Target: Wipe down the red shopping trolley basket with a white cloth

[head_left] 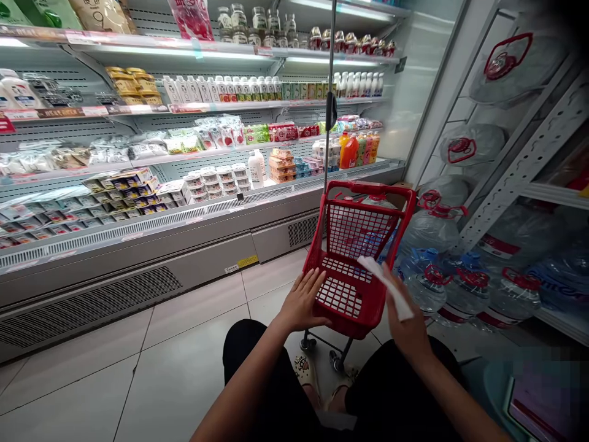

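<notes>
A small red plastic shopping cart (354,322) stands directly before my knees, its grid seat and backrest facing me. My left hand (301,304) lies against the cart's left edge near the seat, fingers stretched out and nothing held. In my right hand (407,325), beside the cart's right edge, is a folded white tissue or thin cloth (391,288). Its ends stick out above and below the fingers. Whether the right hand also touches the cart I cannot tell.
An open chilled display case (276,215) with shelves of dairy goods runs along the left and back. Large water bottles (432,288) stand on the right beside a white metal rack (506,190). A blurred pinkish object (545,399) is at the lower right. Pale tiles (184,368) cover the floor.
</notes>
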The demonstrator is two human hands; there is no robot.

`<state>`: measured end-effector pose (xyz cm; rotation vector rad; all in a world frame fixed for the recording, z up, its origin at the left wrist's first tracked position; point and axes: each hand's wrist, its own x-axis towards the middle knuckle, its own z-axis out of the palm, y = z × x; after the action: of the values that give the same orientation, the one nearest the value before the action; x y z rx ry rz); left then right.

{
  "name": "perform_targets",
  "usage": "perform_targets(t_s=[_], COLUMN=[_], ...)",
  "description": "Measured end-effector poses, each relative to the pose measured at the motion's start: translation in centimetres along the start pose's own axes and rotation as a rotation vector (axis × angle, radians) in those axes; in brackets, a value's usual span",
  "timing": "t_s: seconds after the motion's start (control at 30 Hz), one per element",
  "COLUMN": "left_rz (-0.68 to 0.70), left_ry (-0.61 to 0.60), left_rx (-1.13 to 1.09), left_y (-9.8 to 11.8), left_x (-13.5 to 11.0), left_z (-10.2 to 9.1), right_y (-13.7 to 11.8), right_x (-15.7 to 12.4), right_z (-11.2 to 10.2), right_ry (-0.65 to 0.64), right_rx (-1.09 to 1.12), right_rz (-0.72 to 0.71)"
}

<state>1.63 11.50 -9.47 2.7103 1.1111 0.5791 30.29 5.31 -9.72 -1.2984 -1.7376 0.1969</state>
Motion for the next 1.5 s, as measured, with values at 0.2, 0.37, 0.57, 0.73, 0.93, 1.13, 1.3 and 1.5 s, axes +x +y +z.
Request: perform_targets(t_s=[0.2,0.37,0.57,0.73,0.93,1.13,1.3,1.5], left_rz=[0.027,-0.01,-0.08,-0.185,-0.104,-0.058,-0.138,-0.278], left_ry=[0.049,0.076,0.095,0.178,0.214,0.051,-0.021,0.01], left_rx=[0.066,0.153,0.162,0.104,0.079,0.061,0.07,0.116], left_y=[0.7,0.5,-2.5,-4.6,-7.0,-9.8,-10.6,-10.5], left_x=[0.0,0.2,1.1,0.4,-1.5,-2.1,-1.0,1.6], left_z=[1.2,1.5,0.7,0.1,-1.0,-3.6,-4.1,-1.8], right_y=[-2.8,-3.4,-4.1,-5.3,-6.1,-4.3,0.0,3.1], right_x=[-6.2,-5.0,-1.8,1.0,1.4,0.6,3.0,4.8], right_z=[5.1,8.5,11.5,16.4,16.1,9.9,6.7,6.9], right_ry=[-0.146,-0.182,-0.21,-0.197,-0.297,-0.376,-0.395,-0.339], right_rx=[-0.499,-0.537,-0.539,-0.481,-0.422,-0.408,-0.453,-0.491], right_rz=[-0.315,-0.411,-0.459,-0.464,-0.501,-0.612,-0.676,-0.562])
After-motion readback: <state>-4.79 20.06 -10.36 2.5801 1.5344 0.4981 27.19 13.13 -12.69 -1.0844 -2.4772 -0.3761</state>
